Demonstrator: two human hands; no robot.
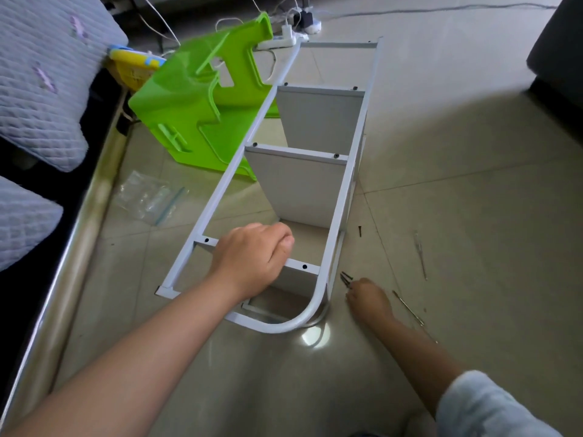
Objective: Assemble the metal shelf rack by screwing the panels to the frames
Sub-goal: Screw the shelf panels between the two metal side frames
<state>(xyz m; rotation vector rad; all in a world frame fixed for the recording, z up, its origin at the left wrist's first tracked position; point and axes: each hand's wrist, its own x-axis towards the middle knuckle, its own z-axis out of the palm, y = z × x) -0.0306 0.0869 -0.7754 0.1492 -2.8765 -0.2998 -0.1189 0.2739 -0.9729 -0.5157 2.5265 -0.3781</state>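
A white metal shelf rack point(321, 304) lies on its side on the tiled floor, its upper frame facing me. Two grey panels point(303, 184) stand between the frames, with dark screws point(336, 156) in their top edges. My left hand point(252, 257) grips the near crossbar point(296, 265) of the upper frame, fingers curled over it. My right hand point(367, 298) is on the floor just right of the rack's curved end, its fingers pinching a small bunch of black screws point(346, 276).
A green plastic stool point(189, 102) lies tipped left of the rack. A clear plastic bag point(148, 197) is on the floor near a bed edge. One loose screw point(360, 231) and two thin metal tools point(420, 253) lie to the right. A power strip with cables sits beyond.
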